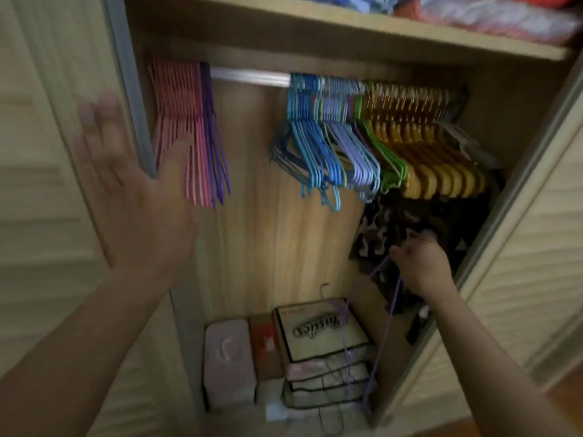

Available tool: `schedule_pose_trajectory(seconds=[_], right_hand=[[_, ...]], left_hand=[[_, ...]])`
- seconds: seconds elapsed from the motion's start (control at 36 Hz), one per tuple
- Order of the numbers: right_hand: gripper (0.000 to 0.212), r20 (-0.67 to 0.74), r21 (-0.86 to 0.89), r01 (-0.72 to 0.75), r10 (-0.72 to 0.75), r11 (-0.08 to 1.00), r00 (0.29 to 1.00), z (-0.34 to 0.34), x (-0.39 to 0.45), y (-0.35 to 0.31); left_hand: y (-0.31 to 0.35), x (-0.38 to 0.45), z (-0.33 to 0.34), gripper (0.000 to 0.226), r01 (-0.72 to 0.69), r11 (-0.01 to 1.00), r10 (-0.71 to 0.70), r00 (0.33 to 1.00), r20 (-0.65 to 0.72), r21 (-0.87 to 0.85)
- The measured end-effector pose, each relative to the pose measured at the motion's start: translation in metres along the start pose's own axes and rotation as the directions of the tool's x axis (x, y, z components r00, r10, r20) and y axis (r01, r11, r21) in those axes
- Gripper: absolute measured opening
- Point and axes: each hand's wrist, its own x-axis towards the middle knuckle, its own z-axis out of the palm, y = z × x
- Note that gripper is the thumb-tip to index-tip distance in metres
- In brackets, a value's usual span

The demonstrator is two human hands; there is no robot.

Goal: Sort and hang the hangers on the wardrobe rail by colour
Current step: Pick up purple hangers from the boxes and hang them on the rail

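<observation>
Pinched in my right hand (pixel 421 263), at the lower right of the frame, is a thin purple hanger (pixel 383 329) that hangs down from the curled fingers in front of the dark patterned clothes (pixel 407 222); I judge I hold it by its upper part so that the hook is free to go on the rail (pixel 249 77). My left hand (pixel 126 181) is flat with straight fingers at the left of the frame, against the edge of the wardrobe door (pixel 132 99), probably to keep the opening wide. On the rail the pink hangers (pixel 176 134) and purple hangers (pixel 214 137) are packed at the upper left, and the blue hangers (pixel 310 137), lilac hangers (pixel 350 143), green hangers (pixel 383 152) and yellow hangers (pixel 432 152) at the upper right, with a bare gap between them. I think this one belongs beside the purple group. Some boxes (pixel 318 339) stand on the floor below.
</observation>
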Motion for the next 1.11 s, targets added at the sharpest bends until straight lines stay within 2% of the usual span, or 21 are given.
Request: schedule_pose_trajectory(seconds=[0.03, 0.11, 0.14, 0.17, 0.19, 0.25, 0.28, 0.31, 0.39, 0.44, 0.5, 0.58, 0.61, 0.69, 0.72, 0.78, 0.83, 0.89, 0.94, 1.0, 1.11], right_hand=[[0.04, 0.097, 0.045, -0.074, 0.069, 0.996, 0.993, 0.014, -0.024, 0.009], [0.039, 0.247, 0.126, -0.198, 0.162, 0.972, 0.955, 0.036, -0.07, 0.013], [0.038, 0.273, 0.144, -0.194, 0.149, 0.97, 0.95, 0.045, -0.085, 0.019], [0.036, 0.296, 0.156, -0.18, 0.128, 0.971, 0.947, 0.051, -0.099, 0.021], [0.034, 0.306, 0.17, -0.167, 0.109, 0.971, 0.946, 0.056, -0.111, 0.023], [0.031, 0.31, 0.246, -0.165, 0.084, 0.955, 0.947, 0.06, -0.128, 0.026], [0.029, 0.308, 0.329, -0.178, 0.073, 0.927, 0.949, 0.06, -0.134, 0.027], [0.027, 0.31, 0.423, -0.21, 0.076, 0.881, 0.948, 0.059, -0.138, 0.025], [0.026, 0.343, 0.652, -0.333, 0.127, 0.681, 0.931, 0.054, -0.142, 0.02], [0.026, 0.35, 0.72, -0.369, 0.152, 0.588, 0.924, 0.053, -0.142, 0.018], [0.026, 0.359, 0.738, -0.393, 0.174, 0.548, 0.917, 0.056, -0.14, 0.017], [0.028, 0.404, 0.698, -0.49, 0.278, 0.523, 0.872, 0.076, -0.136, 0.025], [0.028, 0.406, 0.65, -0.511, 0.31, 0.563, 0.859, 0.086, -0.135, 0.03], [0.033, 0.371, 0.309, -0.448, 0.328, 0.839, 0.869, 0.109, -0.141, 0.041], [0.037, 0.391, 0.254, -0.435, 0.32, 0.864, 0.863, 0.114, -0.147, 0.041], [0.038, 0.53, 0.281, -0.483, 0.285, 0.83, 0.799, 0.118, -0.165, 0.033], [0.027, 0.737, 0.332, -0.562, 0.163, 0.758, 0.656, 0.117, -0.186, 0.021], [0.025, 0.875, 0.324, -0.577, -0.005, 0.75, 0.484, 0.109, -0.205, 0.007], [0.032, 0.915, 0.343, -0.587, -0.121, 0.733, 0.384, 0.101, -0.217, -0.006], [0.032, 0.913, 0.385, -0.608, -0.189, 0.695, 0.363, 0.097, -0.223, -0.018], [0.037, 0.888, 0.452, -0.61, -0.26, 0.651, 0.38, 0.089, -0.226, -0.031]], left_hand=[[-0.003, -0.037, 0.008, 0.07, 0.018, 1.0, -0.019, 0.997, 0.079, 0.019], [0.01, -0.145, 0.011, 0.045, -0.113, 0.958, 0.148, 0.982, 0.119, -0.263], [0.018, -0.181, 0.009, 0.044, -0.068, 0.937, 0.156, 0.959, 0.237, -0.343], [0.025, -0.216, 0.008, 0.043, 0.058, 0.918, 0.128, 0.893, 0.431, -0.392], [0.029, -0.244, 0.008, 0.042, 0.234, 0.896, 0.059, 0.78, 0.623, -0.377], [0.017, -0.304, 0.021, 0.044, 0.529, 0.83, -0.097, 0.453, 0.886, -0.179], [0.007, -0.328, 0.027, 0.048, 0.592, 0.799, -0.135, 0.347, 0.928, -0.106], [-0.005, -0.346, 0.031, 0.054, 0.625, 0.778, -0.16, 0.29, 0.943, -0.06], [-0.047, -0.38, 0.043, 0.064, 0.651, 0.759, -0.24, 0.251, 0.938, 0.02], [-0.048, -0.363, 0.025, 0.038, 0.697, 0.716, -0.224, 0.199, 0.954, 0.023], [-0.051, -0.354, 0.016, 0.012, 0.769, 0.637, -0.216, 0.103, 0.971, 0.06], [-0.052, -0.351, 0.008, 0.049, 0.912, 0.388, -0.239, -0.036, 0.97, 0.13], [-0.052, -0.35, 0.006, 0.046, 0.929, 0.345, -0.224, -0.054, 0.973, 0.132], [-0.047, -0.345, -0.001, 0.037, 0.931, 0.328, -0.141, -0.122, 0.982, 0.162], [-0.045, -0.345, 0.0, 0.037, 0.949, 0.275, -0.116, -0.129, 0.985, 0.157], [-0.04, -0.337, 0.0, 0.038, 0.985, 0.137, -0.067, -0.099, 0.993, 0.108], [-0.033, -0.323, 0.0, 0.034, 0.997, 0.036, -0.057, -0.068, 0.996, 0.07], [-0.023, -0.31, 0.001, 0.03, 0.998, -0.021, -0.028, -0.052, 0.998, 0.051], [-0.014, -0.299, 0.002, 0.03, 1.0, -0.004, 0.004, -0.026, 1.0, 0.026], [-0.007, -0.293, 0.005, 0.03, 1.0, 0.023, 0.008, -0.006, 1.0, 0.006], [0.019, -0.285, 0.003, 0.03, 0.996, 0.054, 0.008, 0.071, 0.997, -0.071]])
